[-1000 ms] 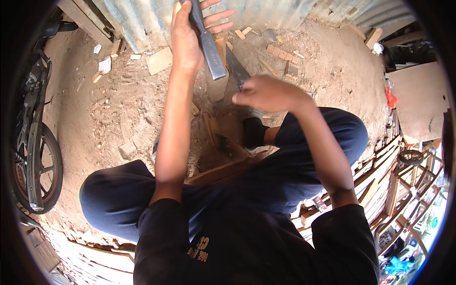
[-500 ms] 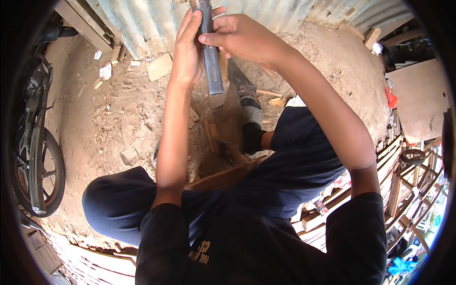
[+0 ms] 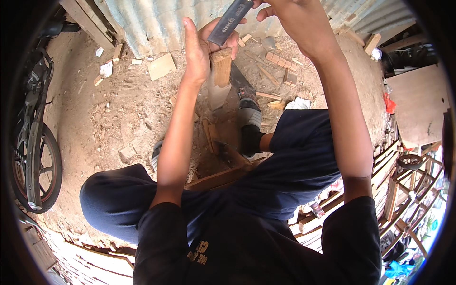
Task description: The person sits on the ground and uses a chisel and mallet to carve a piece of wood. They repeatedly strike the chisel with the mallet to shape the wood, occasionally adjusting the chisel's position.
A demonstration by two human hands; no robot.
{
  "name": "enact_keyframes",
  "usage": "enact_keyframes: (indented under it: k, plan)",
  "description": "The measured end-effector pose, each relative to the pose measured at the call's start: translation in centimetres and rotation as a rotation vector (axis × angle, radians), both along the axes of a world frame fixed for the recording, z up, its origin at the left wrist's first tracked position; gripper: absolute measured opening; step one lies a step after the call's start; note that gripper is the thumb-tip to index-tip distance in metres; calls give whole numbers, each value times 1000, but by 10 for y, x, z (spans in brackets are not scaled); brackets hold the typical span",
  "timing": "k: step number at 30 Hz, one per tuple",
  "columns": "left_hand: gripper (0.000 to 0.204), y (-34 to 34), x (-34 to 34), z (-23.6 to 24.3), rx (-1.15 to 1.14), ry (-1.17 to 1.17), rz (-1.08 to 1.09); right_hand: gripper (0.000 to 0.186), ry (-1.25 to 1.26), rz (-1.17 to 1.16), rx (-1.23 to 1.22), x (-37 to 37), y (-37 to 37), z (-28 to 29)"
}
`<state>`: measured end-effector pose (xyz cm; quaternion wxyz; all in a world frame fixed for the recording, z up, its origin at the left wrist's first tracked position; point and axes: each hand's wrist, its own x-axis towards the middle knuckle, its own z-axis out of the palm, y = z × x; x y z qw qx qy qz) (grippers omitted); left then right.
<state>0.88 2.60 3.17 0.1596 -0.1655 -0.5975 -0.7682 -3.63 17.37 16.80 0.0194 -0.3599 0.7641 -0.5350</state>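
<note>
A dark grey chisel [image 3: 230,23] with a flat, square-ended blade and stamped marks slants across the upper middle. My right hand [image 3: 297,21] grips its upper end, which the picture edge cuts off. Beneath the blade lies my left hand [image 3: 202,54], palm turned up, thumb stretched away and fingers extended behind the metal. Below those fingers a light wooden block [image 3: 221,70] stands upright; whether fingertips touch it I cannot tell. Near its foot, a dark saw-like blade [image 3: 241,83] slants toward my shoe [image 3: 250,115].
Wood offcuts [image 3: 281,61] and a flat board piece [image 3: 162,66] litter the dirt floor. A motorcycle [image 3: 35,137] stands at the left, and a corrugated metal wall [image 3: 152,23] rises ahead. A plywood sheet [image 3: 418,102] and wooden slats [image 3: 384,166] are at the right.
The chisel has tilted from upright to a slant, its square end moving upward. My right hand has gone up and right; my left thumb has come off the chisel and spread.
</note>
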Motion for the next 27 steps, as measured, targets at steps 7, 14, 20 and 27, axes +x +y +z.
enact_keyframes:
  k: [7,14,20,27]
  plan:
    - [128,10,-3,2,108,-112,118,15,215,137,77,18,-9,-3]
    - [123,5,-6,-1,36,-37,91,14,-13,145,89,32,-11,6]
    - [122,10,-9,-2,67,-41,126,14,47,156,80,30,-14,7]
    - [95,9,-13,-7,-27,111,79,13,16,64,133,22,-15,4]
